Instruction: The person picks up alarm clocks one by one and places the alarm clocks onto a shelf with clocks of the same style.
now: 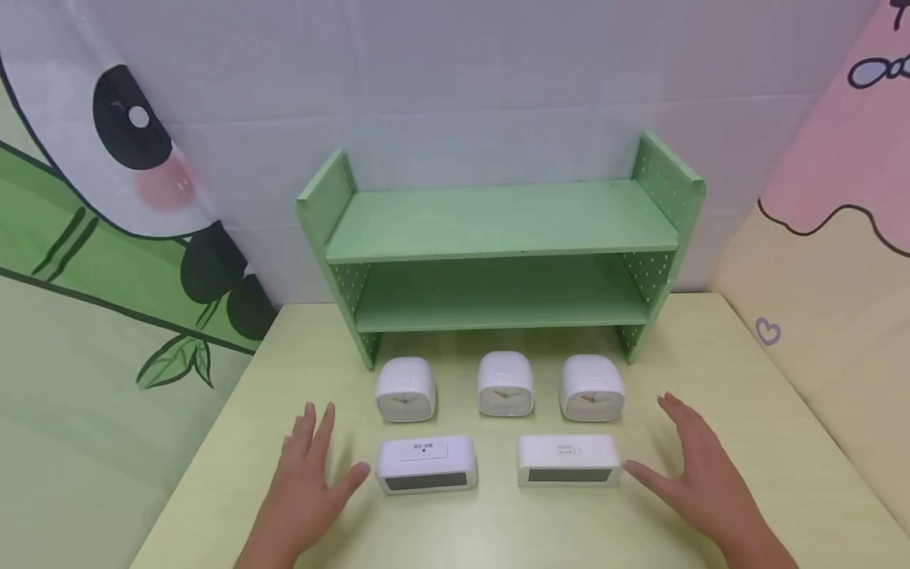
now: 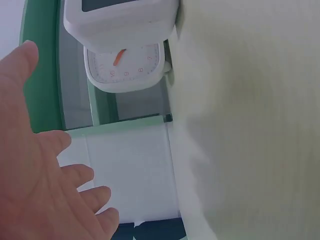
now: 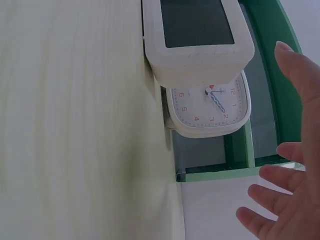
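Two white digital clocks stand in the front row, the left digital clock (image 1: 426, 465) and the right digital clock (image 1: 569, 460), dark displays facing me. Behind them are three rounded white analog clocks: a left one (image 1: 405, 390), a middle one (image 1: 505, 384) and a right one (image 1: 592, 388). My left hand (image 1: 303, 480), fingers spread, is just left of the left digital clock and holds nothing. My right hand (image 1: 698, 476) is likewise spread, its thumb tip close by the right digital clock; whether they touch I cannot tell. Each wrist view shows an empty palm beside the clocks.
A green two-tier shelf (image 1: 502, 221) stands at the back of the pale yellow table (image 1: 490, 533), behind the analog clocks. A pale cloth wall (image 1: 483, 87) rises behind it, with cartoon-printed sheets on the left and right sides.
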The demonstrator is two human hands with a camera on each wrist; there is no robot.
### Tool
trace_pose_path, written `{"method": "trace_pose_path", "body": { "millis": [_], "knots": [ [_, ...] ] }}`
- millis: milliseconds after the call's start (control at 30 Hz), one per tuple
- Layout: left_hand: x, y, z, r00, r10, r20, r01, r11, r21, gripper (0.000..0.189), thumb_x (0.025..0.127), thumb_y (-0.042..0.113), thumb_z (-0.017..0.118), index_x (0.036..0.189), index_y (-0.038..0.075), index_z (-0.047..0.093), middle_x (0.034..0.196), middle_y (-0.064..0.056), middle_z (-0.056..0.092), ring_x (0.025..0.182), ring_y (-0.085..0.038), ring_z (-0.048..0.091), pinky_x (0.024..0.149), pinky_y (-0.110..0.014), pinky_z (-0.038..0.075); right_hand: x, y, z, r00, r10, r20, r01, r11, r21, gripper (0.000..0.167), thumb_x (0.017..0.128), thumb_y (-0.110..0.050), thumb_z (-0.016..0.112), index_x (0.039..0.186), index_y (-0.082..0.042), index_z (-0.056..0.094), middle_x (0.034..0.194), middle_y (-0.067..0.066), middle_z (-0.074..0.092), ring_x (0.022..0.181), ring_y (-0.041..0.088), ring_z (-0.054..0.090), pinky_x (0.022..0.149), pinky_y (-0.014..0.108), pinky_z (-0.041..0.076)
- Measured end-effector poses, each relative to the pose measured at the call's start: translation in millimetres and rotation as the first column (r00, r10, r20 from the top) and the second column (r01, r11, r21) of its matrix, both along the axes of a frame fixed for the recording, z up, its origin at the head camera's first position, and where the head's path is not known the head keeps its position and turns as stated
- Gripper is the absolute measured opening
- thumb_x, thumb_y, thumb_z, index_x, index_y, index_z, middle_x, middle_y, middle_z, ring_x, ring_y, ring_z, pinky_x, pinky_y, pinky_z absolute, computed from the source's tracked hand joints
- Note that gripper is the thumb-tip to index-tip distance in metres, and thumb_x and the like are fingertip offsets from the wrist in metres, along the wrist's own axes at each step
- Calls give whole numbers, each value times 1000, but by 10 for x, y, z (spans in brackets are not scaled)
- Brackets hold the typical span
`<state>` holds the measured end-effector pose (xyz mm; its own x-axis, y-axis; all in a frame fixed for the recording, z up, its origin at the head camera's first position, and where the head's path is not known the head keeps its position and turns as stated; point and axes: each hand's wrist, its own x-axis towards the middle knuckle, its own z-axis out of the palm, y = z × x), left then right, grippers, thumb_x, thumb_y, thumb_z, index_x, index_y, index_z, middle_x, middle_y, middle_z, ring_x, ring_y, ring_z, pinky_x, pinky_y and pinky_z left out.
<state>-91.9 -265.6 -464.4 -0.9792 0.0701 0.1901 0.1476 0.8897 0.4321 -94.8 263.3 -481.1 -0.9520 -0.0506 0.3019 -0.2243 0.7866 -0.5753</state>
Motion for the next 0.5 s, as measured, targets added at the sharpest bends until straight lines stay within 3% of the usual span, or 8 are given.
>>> {"method": "trace_pose_path", "body": {
  "millis": [167, 333, 500],
  "knots": [
    [-41, -8, 145, 997, -47, 58, 44, 998, 53, 95, 97, 53, 67, 167, 13, 16, 170, -21, 8, 149, -56, 12, 112, -73, 19, 27, -47, 28, 999, -12, 31, 12, 1000, -1, 95, 82, -49, 86, 156, -10, 41, 151, 16, 46, 136, 40, 43, 100, 59, 39],
    [-162, -64, 348, 989, -139, 60, 136, 990, 41, 87, 100, 45, 66, 166, 12, 20, 169, -21, 13, 145, -61, 15, 108, -77, 21, 61, -89, 57, 996, 27, 88, -28, 1000, 13, 90, 83, -55, 82, 152, -12, 45, 147, 10, 52, 132, 34, 49, 97, 51, 41],
    [-335, -138, 562, 974, -214, 72, 213, 977, 28, 80, 103, 41, 62, 163, 4, 24, 166, -23, 23, 149, -50, 22, 113, -68, 25, 60, -115, 67, 992, 89, 94, -92, 995, 26, 80, 85, -53, 82, 147, -13, 51, 138, 8, 60, 123, 30, 59, 94, 52, 47]
  ]
}}
